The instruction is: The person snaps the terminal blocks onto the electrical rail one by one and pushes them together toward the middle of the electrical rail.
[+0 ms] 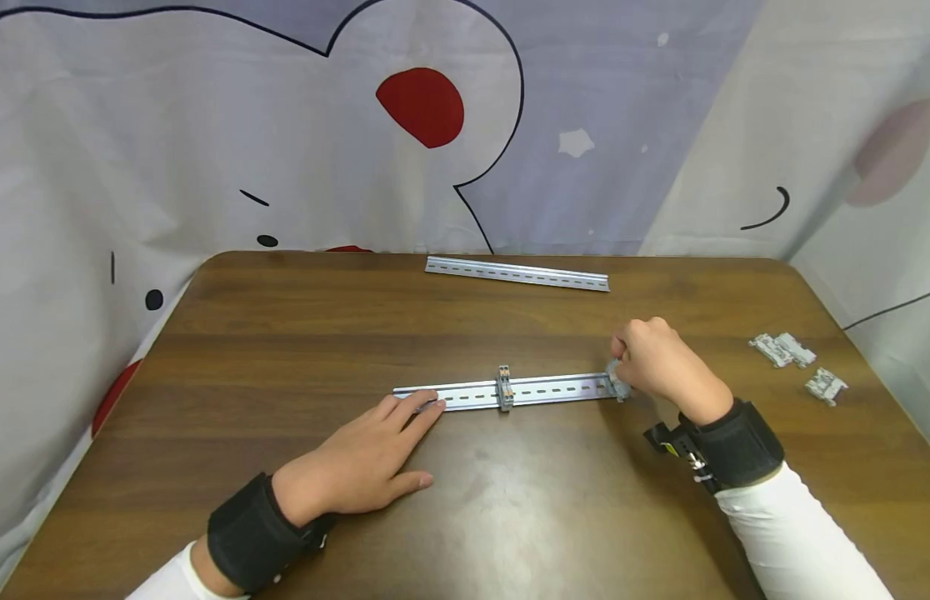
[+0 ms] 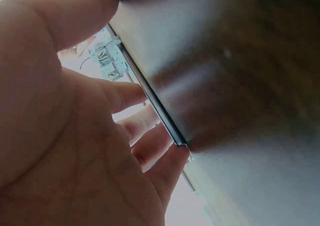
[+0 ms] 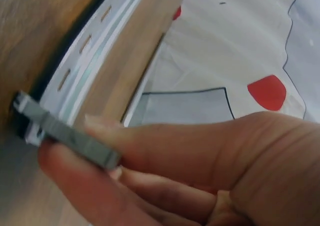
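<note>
A slotted metal DIN rail [image 1: 558, 389] lies across the middle of the table. My left hand [image 1: 363, 458] rests its outstretched fingers on the rail's left end, with the thumb apart on the tabletop. Near the rail's middle a grey terminal block [image 1: 504, 388] stands mounted across it, also visible beyond the fingers in the left wrist view. My right hand [image 1: 663, 367] pinches another grey terminal block [image 3: 70, 136] between thumb and index finger, right over the rail's right end. In the right wrist view that block lies across the rail's end, its near part between the fingertips.
A second DIN rail [image 1: 517, 273] lies near the table's back edge. Several loose terminal blocks [image 1: 826, 386] lie on the right side of the wooden table [image 1: 285, 333]. Behind the table hangs a printed cloth [image 1: 585, 100].
</note>
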### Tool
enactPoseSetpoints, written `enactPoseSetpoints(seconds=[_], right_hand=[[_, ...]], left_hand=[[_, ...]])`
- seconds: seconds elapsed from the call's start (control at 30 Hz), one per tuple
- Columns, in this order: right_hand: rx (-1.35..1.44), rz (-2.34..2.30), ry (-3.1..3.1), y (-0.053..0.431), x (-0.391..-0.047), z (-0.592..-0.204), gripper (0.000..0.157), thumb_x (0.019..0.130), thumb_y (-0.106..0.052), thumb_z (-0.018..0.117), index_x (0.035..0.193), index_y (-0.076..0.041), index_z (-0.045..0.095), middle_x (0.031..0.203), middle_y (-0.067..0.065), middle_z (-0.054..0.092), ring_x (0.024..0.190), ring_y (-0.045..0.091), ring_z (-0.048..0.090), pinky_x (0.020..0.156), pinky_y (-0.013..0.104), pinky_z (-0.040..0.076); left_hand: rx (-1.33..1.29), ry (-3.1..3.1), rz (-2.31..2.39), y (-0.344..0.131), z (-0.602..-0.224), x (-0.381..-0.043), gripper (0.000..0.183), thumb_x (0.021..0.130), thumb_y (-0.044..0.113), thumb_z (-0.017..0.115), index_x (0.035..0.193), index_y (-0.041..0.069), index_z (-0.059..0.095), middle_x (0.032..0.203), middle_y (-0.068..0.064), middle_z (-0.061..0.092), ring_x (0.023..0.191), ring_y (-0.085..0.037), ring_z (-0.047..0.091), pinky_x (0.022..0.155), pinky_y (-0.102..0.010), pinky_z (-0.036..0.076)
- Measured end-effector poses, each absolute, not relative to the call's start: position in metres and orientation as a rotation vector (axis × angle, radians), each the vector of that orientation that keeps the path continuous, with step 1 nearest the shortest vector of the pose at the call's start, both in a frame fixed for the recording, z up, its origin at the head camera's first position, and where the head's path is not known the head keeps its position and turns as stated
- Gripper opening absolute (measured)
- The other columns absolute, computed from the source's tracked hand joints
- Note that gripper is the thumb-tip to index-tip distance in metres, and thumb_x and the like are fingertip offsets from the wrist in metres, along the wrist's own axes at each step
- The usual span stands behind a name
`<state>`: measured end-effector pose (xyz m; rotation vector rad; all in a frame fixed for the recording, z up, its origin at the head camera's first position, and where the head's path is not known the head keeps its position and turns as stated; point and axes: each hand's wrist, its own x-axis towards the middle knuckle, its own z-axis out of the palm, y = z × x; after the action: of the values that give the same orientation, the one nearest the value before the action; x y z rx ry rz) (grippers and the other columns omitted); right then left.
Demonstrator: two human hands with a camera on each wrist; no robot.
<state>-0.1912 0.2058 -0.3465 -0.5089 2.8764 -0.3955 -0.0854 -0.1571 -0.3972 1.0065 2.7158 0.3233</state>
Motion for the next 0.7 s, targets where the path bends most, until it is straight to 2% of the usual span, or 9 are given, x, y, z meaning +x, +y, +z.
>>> enactPoseSetpoints(seconds=[0.13, 0.33, 0.43, 0.53, 0.7], right_hand=[[-0.453, -0.441, 2.837, 0.209, -0.19, -0.346, 0.007, 0.077, 0.003, 0.06, 0.081, -0.002, 0.061, 0.055, -0.002, 0.06, 0.047, 0.011, 0.059, 0.057, 0.032, 0.045], [-0.444, -0.467, 2.783, 0.217, -0.193, -0.344, 0.008, 0.082, -0.01, 0.07, 0.087, -0.004, 0.068, 0.058, -0.005, 0.064, 0.05, 0.012, 0.063, 0.069, 0.041, 0.052], [-0.461, -0.527, 2.721, 0.225, -0.196, -0.342, 0.017, 0.085, -0.021, 0.073, 0.09, -0.005, 0.071, 0.061, -0.005, 0.067, 0.053, 0.013, 0.065, 0.073, 0.041, 0.054], [-0.485, -0.62, 2.634, 0.233, -0.198, -0.339, 0.03, 0.086, -0.028, 0.074, 0.1, -0.002, 0.072, 0.068, -0.002, 0.071, 0.059, 0.012, 0.068, 0.073, 0.035, 0.056], [-0.497, -0.866, 2.377, 0.247, -0.203, -0.336, 0.044, 0.087, -0.016, 0.073, 0.119, 0.012, 0.061, 0.084, 0.01, 0.074, 0.073, 0.023, 0.072, 0.069, 0.034, 0.058]], left_hand=[[1.0, 2.699, 0.333, -0.156, -0.398, -0.086, 0.076, 0.097, 0.049, 0.054, 0.155, 0.009, 0.024, 0.159, -0.011, 0.022, 0.142, -0.032, 0.025, 0.109, -0.048, 0.034], [1.003, 2.708, 0.34, -0.156, -0.397, -0.085, 0.076, 0.097, 0.049, 0.054, 0.155, 0.01, 0.024, 0.159, -0.011, 0.023, 0.141, -0.031, 0.027, 0.108, -0.047, 0.035], [1.009, 2.713, 0.342, -0.156, -0.397, -0.085, 0.076, 0.097, 0.049, 0.054, 0.155, 0.009, 0.025, 0.158, -0.011, 0.023, 0.14, -0.031, 0.027, 0.108, -0.047, 0.035], [1.008, 2.713, 0.342, -0.157, -0.398, -0.085, 0.076, 0.097, 0.048, 0.054, 0.155, 0.009, 0.025, 0.158, -0.011, 0.023, 0.141, -0.031, 0.027, 0.108, -0.047, 0.035], [1.01, 2.72, 0.334, -0.158, -0.397, -0.084, 0.076, 0.097, 0.048, 0.055, 0.155, 0.008, 0.026, 0.158, -0.012, 0.023, 0.14, -0.032, 0.028, 0.108, -0.047, 0.035]])
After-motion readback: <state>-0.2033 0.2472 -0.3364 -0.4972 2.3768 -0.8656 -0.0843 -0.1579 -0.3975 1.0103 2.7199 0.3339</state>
